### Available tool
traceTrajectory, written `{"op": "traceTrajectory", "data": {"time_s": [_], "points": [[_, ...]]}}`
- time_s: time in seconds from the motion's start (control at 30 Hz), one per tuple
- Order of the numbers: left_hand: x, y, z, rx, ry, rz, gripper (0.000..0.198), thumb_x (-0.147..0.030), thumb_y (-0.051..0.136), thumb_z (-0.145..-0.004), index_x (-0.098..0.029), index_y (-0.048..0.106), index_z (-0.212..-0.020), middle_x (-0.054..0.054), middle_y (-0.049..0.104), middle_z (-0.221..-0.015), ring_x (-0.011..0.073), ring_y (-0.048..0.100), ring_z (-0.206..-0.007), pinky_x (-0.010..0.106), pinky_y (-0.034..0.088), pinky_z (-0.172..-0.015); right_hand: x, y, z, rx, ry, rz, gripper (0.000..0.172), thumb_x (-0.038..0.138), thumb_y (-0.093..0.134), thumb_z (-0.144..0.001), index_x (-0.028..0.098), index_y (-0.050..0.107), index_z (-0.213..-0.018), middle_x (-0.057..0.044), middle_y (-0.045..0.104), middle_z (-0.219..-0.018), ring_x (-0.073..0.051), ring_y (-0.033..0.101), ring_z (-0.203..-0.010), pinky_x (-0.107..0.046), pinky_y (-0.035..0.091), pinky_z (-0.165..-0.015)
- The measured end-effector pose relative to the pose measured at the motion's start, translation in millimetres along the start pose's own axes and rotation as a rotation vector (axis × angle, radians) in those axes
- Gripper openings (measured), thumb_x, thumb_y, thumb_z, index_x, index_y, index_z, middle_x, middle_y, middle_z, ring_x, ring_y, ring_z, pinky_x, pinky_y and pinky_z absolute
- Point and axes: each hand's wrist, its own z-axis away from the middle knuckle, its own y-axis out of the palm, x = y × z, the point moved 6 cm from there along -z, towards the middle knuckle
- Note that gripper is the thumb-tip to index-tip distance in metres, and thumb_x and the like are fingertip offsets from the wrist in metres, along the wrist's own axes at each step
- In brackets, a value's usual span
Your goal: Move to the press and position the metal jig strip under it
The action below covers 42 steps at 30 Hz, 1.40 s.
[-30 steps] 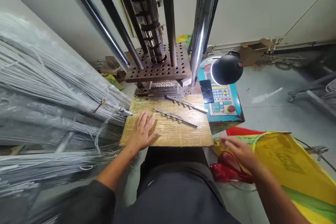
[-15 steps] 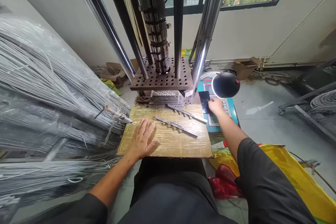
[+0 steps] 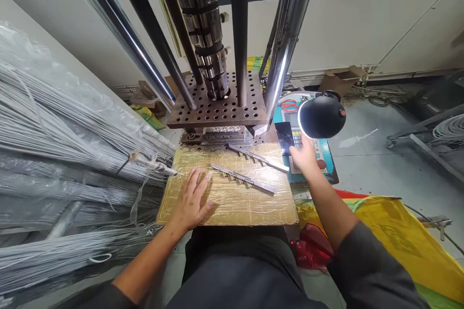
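Yellow board wrapped in clear film [image 3: 232, 203] sits on the desk right in front of us, under the press. Our left hand [image 3: 190, 200] lies flat on its near-left part, fingers spread apart, palm down, gripping nothing. Two metal strips with small teeth lie on the board: the nearer one [image 3: 242, 178] just right of our left fingertips, not touching them; the farther one [image 3: 258, 157] runs toward the board's right edge. Behind them, the perforated steel plate [image 3: 217, 106] of the press, with shiny columns rising from it.

Our right hand [image 3: 306, 157] is off the board's right side, resting on the teal control panel [image 3: 328, 159], fingers loosely open over the keypad; we cannot tell which button it touches. A phone [image 3: 284, 136] lies just left of that hand; a black lamp [image 3: 321, 116] hangs directly above it.

Bundles of grey wire [image 3: 65, 154] fill the left. A yellow bag [image 3: 398, 236] lies on the floor at right.
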Motion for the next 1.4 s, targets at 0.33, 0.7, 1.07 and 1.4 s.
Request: {"op": "traceTrajectory", "data": {"time_s": [0.33,0.7,1.07,1.4], "points": [[3,6.5,-1,0.064,-0.039,-0.014,0.083,-0.063,0.05,-0.107,-0.018,0.029,-0.173,0.021,0.017,-0.18,0.0426,0.02,-0.167,0.065,0.032,-0.132,78,16,206,0.137,-0.55,0.152,0.059,0.031,0.061,-0.099,0.024,0.052,-0.157,-0.018,0.041,-0.169,-0.042,0.036,-0.159,-0.07,0.033,-0.126],[9,9.9,-3,0.064,-0.124,0.01,0.079,-0.063,0.051,-0.106,-0.012,0.043,-0.166,0.024,0.023,-0.178,0.0417,0.023,-0.166,0.065,0.031,-0.132,85,60,163,0.54,-0.634,0.283,0.064,0.003,0.043,-0.095,0.022,0.061,-0.153,-0.013,0.056,-0.16,-0.031,0.052,-0.145,-0.051,0.046,-0.117],[2,3.6,-4,0.067,-0.105,-0.038,0.075,-0.058,0.051,-0.106,-0.01,0.048,-0.162,0.024,0.027,-0.176,0.0409,0.026,-0.166,0.064,0.033,-0.132,101,75,123,0.429,-0.726,0.135,0.052,0.003,0.049,-0.095,0.024,0.075,-0.135,-0.007,0.071,-0.138,-0.028,0.06,-0.125,-0.044,0.05,-0.108],[-1,5.7,-2,0.086,-0.047,-0.123,0.08,-0.055,0.053,-0.106,-0.02,0.026,-0.173,0.019,0.022,-0.179,0.0409,0.026,-0.166,0.063,0.037,-0.13,86,74,117,0.437,-0.63,-0.094,0.047,0.008,0.048,-0.098,0.023,0.073,-0.136,-0.007,0.073,-0.139,-0.025,0.065,-0.126,-0.045,0.049,-0.104]]}}
